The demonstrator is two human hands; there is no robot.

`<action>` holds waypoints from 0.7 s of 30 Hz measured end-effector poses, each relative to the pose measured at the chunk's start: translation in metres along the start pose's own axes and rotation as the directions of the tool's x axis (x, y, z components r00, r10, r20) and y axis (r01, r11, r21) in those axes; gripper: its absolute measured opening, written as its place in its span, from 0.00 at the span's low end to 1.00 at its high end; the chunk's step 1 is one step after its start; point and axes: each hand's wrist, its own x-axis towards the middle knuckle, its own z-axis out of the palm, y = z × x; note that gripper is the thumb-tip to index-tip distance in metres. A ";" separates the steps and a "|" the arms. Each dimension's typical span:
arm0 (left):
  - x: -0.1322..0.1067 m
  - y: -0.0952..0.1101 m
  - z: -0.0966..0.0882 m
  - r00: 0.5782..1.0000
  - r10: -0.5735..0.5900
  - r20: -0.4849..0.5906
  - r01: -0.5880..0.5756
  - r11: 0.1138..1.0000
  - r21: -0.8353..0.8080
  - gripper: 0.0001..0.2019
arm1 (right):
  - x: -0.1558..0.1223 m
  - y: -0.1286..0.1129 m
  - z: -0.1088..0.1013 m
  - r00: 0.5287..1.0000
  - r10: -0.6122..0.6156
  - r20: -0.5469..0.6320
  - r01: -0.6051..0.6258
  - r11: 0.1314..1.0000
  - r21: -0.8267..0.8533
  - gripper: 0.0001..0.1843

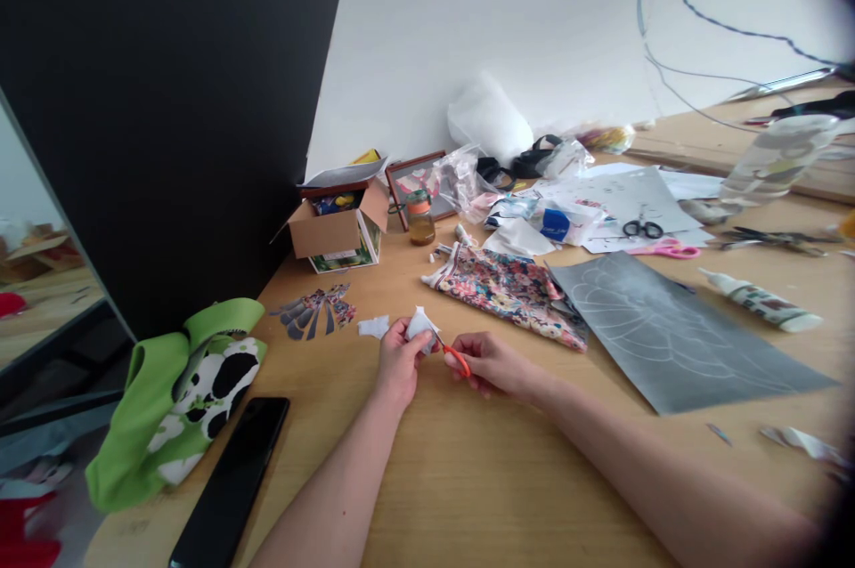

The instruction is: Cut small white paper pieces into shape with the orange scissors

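My left hand point(399, 361) pinches a small whitish piece of paper or cloth point(419, 324) above the wooden table. In my right hand point(492, 363) is a pair of scissors with orange handles point(458, 361); the fingers are closed round the handles and the blades point left, at the edge of the white piece. Just left of my left hand lies another white scrap point(373, 326). Farther left, several cut grey and flowered pieces point(317, 312) are laid out in a fan. Floral fabric point(504, 290) lies beyond my right hand.
A dark grey sheet with pale curved lines point(668, 332) and a glue bottle point(761, 301) lie at the right. Black scissors point(642, 228) and pink scissors point(671, 248) rest behind. At left are a phone point(231, 483) and a green panda bag point(180, 408). An open box point(334, 234) stands behind.
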 end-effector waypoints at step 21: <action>0.003 -0.001 -0.003 0.999 -0.030 0.030 0.032 0.998 -0.049 0.16 | 0.002 0.004 -0.002 1.000 -0.004 0.001 0.004 1.000 -0.007 0.27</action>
